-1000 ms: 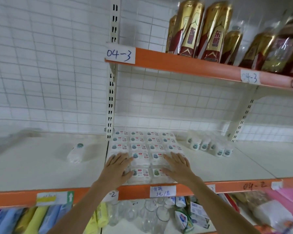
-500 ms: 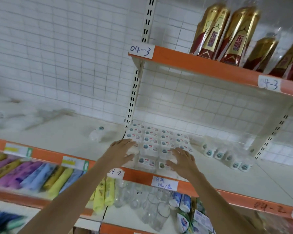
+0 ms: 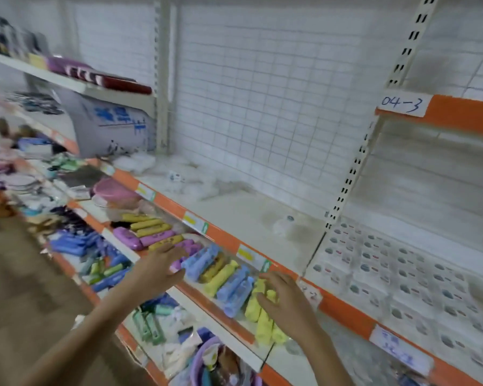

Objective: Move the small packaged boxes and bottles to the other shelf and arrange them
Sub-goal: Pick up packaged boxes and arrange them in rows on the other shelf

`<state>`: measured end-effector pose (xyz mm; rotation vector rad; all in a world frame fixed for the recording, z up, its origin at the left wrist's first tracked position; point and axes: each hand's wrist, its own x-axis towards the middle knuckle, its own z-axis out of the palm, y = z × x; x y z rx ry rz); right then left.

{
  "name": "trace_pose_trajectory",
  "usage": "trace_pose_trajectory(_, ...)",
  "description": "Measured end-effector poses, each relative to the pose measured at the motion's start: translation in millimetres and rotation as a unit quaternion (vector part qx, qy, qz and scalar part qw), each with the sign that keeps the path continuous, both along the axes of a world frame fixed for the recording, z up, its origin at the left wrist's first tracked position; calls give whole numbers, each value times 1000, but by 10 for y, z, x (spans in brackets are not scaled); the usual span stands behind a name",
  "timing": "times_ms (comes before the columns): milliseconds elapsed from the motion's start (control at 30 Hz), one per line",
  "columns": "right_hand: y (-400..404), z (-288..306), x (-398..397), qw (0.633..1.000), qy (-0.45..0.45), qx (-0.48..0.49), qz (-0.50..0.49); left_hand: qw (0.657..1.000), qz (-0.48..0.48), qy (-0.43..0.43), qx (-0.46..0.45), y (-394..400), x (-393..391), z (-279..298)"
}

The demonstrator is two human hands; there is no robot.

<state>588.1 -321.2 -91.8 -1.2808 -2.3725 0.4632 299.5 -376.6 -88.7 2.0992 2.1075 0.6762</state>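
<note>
Small boxes (image 3: 396,277) sit in rows on the orange-edged shelf (image 3: 343,305), right of both hands. Left hand (image 3: 156,270) and right hand (image 3: 286,300) hover empty, fingers spread, before that shelf's edge. Lone bottle (image 3: 286,225) lies left of the boxes; coloured pouches (image 3: 229,280) below.

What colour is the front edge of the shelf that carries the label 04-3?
Orange. The shelf edge shows best in the head view, beside the white 04-3 label.

shelf board (image 3: 248,215): matt white | small boxes (image 3: 396,277): glossy film | label (image 3: 402,105): paper
</note>
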Motion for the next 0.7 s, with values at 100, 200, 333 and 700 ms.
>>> trace_pose_trajectory(100,38,-86,-554,999,-2,-15,39,999,40,0,3,-143,-516,-68)
trace_pose_trajectory(200,117,-154,-1123,998,13,-31,54,997,67,-30,-7,-153,-1060,-195)
trace_pose_trajectory(333,321,-200,-1887,996,33,-43,72,997,56,-43,-18,-74,-1785,-256)
trace_pose_trajectory(700,1124,34,-3439,989,74,-46,119,998,36,-50,-15,623,-3169,-193)
